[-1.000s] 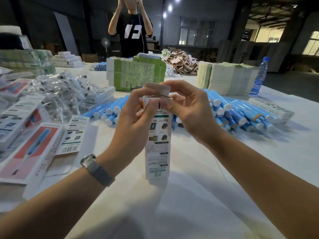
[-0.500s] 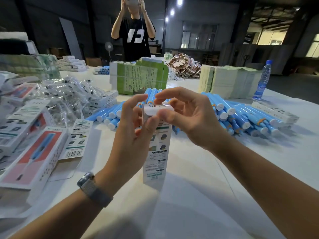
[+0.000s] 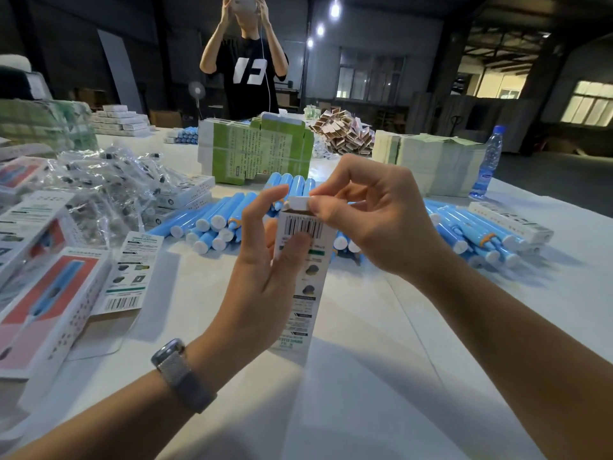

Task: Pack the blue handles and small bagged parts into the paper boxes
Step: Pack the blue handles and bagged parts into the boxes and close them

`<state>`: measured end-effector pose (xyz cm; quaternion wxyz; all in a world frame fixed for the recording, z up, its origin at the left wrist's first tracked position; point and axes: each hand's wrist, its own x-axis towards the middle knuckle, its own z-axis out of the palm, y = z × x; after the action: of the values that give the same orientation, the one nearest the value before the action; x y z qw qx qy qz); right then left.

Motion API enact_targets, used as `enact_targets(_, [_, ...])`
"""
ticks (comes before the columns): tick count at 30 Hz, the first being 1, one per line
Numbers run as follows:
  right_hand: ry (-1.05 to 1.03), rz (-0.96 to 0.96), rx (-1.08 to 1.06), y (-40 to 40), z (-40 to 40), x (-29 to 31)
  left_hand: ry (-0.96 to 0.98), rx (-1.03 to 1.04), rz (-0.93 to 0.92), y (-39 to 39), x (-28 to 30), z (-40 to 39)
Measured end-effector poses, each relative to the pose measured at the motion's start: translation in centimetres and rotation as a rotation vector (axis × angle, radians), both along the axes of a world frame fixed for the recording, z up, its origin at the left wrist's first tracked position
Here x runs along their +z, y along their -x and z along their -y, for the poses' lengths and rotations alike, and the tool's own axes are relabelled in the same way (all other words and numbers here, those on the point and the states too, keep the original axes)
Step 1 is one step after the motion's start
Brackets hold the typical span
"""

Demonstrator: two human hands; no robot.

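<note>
White cloth is covering the long table (image 3: 381,343), which is carrying everything here. Across its middle a heap of blue handles (image 3: 232,214) is lying, spreading out behind both hands. At the left, printed boxes (image 3: 49,293) are sitting in overlapping stacks, with a mound of small bagged parts (image 3: 109,184) in clear plastic just behind them. Farther back a green carton stack (image 3: 255,154) is standing, pale bundled stacks (image 3: 431,164) are sitting to its right, and a water bottle (image 3: 491,161) is standing near the right edge. A person in a black shirt (image 3: 247,68) is standing at the far side.

The paper box (image 3: 303,277), narrow, white and barcoded near its top, is standing upright at the centre, above the cloth in front of the handles. The left hand (image 3: 262,277), a watch (image 3: 182,373) on its wrist, is gripping the box's side, fingers wrapping round it. The right hand (image 3: 371,214) is pinching the white top flap (image 3: 298,203) between thumb and forefinger.
</note>
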<state>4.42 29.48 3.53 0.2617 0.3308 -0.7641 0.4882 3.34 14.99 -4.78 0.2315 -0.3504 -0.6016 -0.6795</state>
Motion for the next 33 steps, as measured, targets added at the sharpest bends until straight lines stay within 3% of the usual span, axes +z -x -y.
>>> enact_targets(18, [-0.254,-0.161,-0.340,-0.9,0.0,1.2,0.135,0.157,-0.005,0.2,1.3,1.0])
enact_targets(24, [-0.145,-0.058,-0.142,-0.2,-0.1,0.5,0.166,0.185,-0.100,0.7,1.7,0.6])
enact_targets(33, [-0.196,-0.002,0.102,0.6,-2.7,0.7,0.216,0.174,-0.224,2.6,2.8,0.5])
